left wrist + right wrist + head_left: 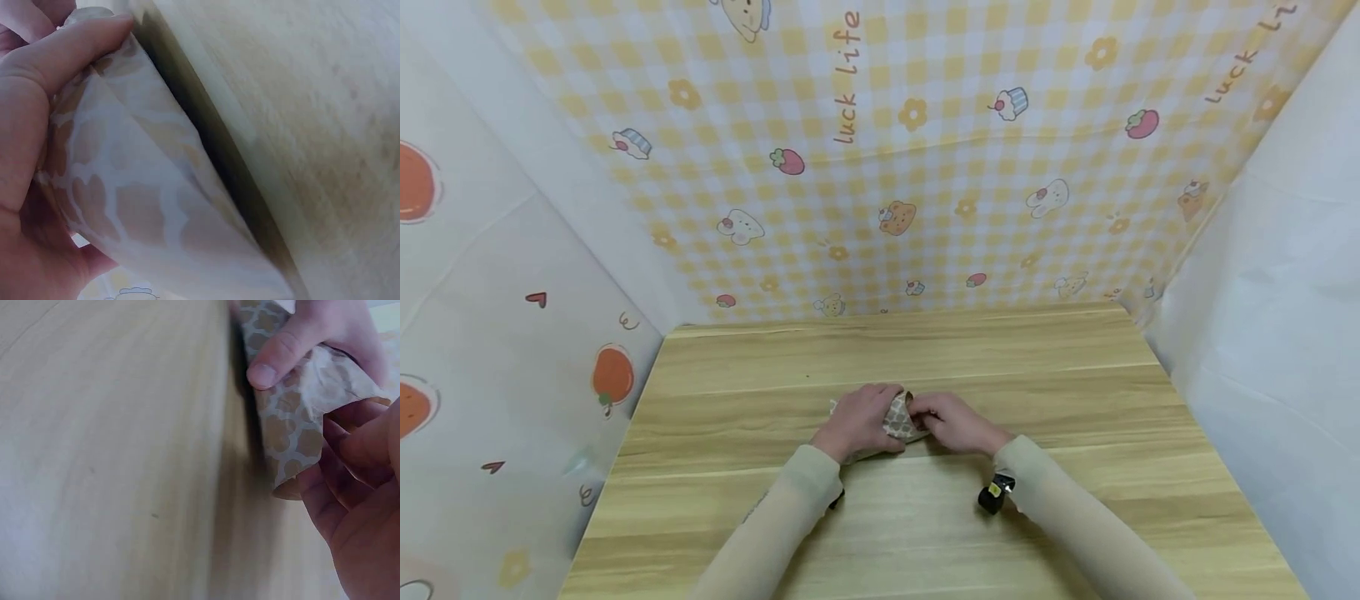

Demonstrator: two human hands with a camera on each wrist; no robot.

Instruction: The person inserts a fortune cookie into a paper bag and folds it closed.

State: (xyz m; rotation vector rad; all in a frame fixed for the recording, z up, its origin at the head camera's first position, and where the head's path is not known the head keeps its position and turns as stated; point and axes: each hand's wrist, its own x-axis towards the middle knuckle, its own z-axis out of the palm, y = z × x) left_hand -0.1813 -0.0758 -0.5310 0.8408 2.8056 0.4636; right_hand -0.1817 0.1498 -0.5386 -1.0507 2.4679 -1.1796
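Observation:
A paper bag (898, 419) with a brown and white giraffe-like print lies low over the wooden table, its open end facing right. My left hand (861, 421) grips it around the middle, thumb along the near side and fingers over the far side. In the left wrist view the bag (137, 187) tapers to a folded, pointed end. At the mouth, my right hand (951, 422) has its fingers bent into the opening. The right wrist view shows the bag's rim (309, 465) around those fingers; their tips are hidden inside, so I cannot tell whether they hold anything.
The wood-grain table (910, 533) spreads on all sides of the hands. A yellow checked cloth (895, 167) hangs behind it, with pale sheets (1262, 275) at left and right. A small black device (992, 495) is strapped to the right wrist.

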